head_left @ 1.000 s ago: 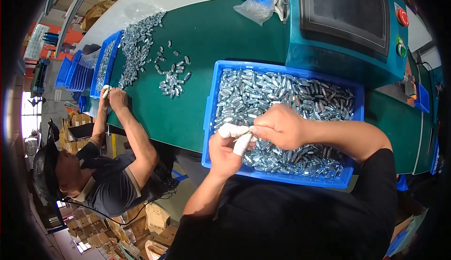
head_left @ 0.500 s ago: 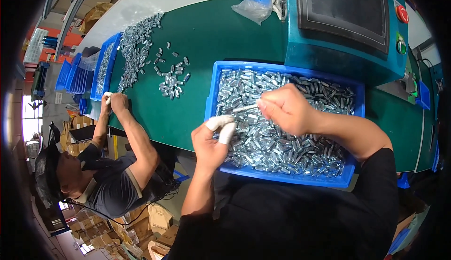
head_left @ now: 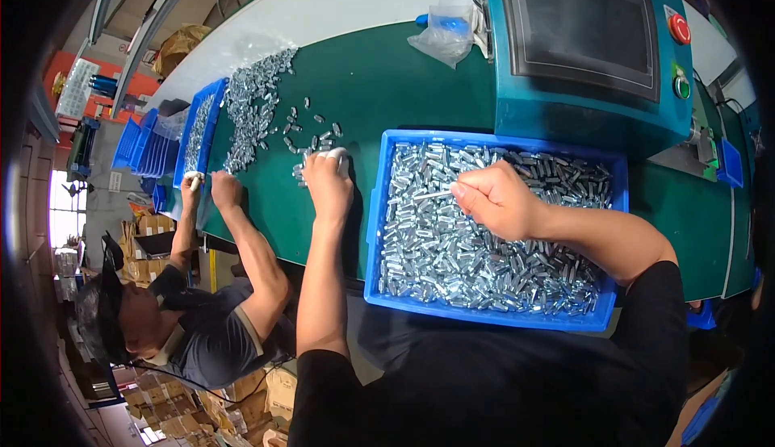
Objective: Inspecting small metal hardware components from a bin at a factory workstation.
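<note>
Left hand (head_left: 329, 185): bare, with white finger coverings (head_left: 336, 153), reaching down over a small loose cluster of faceted metal fittings (head_left: 326, 135) on the green worktop (head_left: 387, 84). Its fingers are bent downward; their tips are hidden, so I cannot tell whether they pinch a fitting. Right hand (head_left: 502, 198): thumb and bent index finger pressed together on the end of a thin, pale rod (head_left: 433, 194), which points left above the blue tray (head_left: 374, 245). The grip leaves most of the rod's length exposed, presumably to keep its free end usable. The fittings in the tray (head_left: 452, 269) fill it in a jumbled layer; it sits directly before the person, likely for short reach. The loose cluster stands apart from the larger heap (head_left: 252, 108), perhaps to keep single pieces easy to pick out. A co-worker's hands (head_left: 227, 191) are near that heap.
</note>
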`<control>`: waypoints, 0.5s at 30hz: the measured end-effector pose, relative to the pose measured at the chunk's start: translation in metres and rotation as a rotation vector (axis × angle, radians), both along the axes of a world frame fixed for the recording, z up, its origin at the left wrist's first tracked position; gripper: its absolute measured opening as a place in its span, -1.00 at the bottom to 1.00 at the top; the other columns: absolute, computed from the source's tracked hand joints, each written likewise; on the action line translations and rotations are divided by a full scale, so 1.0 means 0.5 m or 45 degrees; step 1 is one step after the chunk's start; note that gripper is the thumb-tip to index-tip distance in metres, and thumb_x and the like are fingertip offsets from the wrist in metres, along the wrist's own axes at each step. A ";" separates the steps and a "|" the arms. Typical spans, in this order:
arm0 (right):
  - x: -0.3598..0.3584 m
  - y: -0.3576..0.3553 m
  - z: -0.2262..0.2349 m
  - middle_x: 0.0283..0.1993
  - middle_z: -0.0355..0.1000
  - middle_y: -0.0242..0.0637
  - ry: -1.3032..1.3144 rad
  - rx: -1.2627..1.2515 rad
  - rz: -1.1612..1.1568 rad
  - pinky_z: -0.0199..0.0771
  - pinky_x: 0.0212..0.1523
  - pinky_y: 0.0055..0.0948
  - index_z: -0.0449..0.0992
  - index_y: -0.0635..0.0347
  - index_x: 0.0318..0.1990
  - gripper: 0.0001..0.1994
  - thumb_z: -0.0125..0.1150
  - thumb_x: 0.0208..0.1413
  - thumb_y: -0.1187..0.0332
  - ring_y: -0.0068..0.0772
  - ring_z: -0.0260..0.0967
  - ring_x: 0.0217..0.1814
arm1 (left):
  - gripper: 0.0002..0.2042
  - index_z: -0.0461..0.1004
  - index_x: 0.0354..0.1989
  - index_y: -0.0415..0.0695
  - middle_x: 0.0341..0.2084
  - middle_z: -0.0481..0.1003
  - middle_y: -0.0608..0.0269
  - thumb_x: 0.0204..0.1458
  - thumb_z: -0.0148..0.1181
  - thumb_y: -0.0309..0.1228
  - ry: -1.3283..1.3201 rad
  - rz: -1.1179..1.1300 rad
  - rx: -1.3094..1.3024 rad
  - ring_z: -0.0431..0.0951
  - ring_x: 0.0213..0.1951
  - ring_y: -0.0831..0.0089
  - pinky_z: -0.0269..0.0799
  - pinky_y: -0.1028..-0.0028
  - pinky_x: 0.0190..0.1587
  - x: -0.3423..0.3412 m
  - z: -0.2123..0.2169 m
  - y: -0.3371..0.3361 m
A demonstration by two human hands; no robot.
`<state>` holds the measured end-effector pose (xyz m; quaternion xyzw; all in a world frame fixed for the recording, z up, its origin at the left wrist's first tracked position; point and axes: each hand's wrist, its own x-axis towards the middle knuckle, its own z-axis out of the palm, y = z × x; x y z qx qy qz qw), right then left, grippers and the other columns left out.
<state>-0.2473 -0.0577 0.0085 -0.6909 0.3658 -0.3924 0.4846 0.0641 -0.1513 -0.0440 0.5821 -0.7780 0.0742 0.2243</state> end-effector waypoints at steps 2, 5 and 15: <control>-0.004 0.000 0.006 -0.72 0.28 -0.31 0.023 -0.032 0.004 0.22 -0.59 -0.43 0.36 0.28 -0.61 -0.62 -0.04 0.29 0.34 -0.53 0.23 -0.68 | -0.76 0.56 -0.22 -0.17 -0.27 0.56 0.07 -0.11 0.21 -0.66 0.220 -0.051 -0.009 0.55 -0.16 0.17 0.43 0.32 -0.07 -0.020 0.013 0.026; -0.011 0.000 -0.007 -0.71 0.29 -0.23 0.052 -0.040 -0.017 0.21 -0.58 -0.34 0.36 0.26 -0.61 -0.64 0.02 0.26 0.34 -0.37 0.16 -0.70 | -0.86 0.47 -0.18 -0.25 -0.30 0.49 0.33 0.07 0.18 -0.61 1.252 -0.172 0.378 0.50 -0.26 0.56 0.43 0.53 -0.13 -0.049 0.035 0.097; 0.000 0.017 0.000 -0.68 0.31 -0.21 0.100 -0.157 0.178 0.25 -0.59 -0.30 0.30 0.23 -0.62 -0.65 0.01 0.25 0.36 -0.18 0.31 -0.66 | -0.75 0.54 -0.17 -0.22 -0.16 0.47 0.15 -0.03 0.19 -0.76 1.457 -0.525 0.578 0.49 -0.21 0.50 0.43 0.57 -0.18 -0.149 0.107 0.270</control>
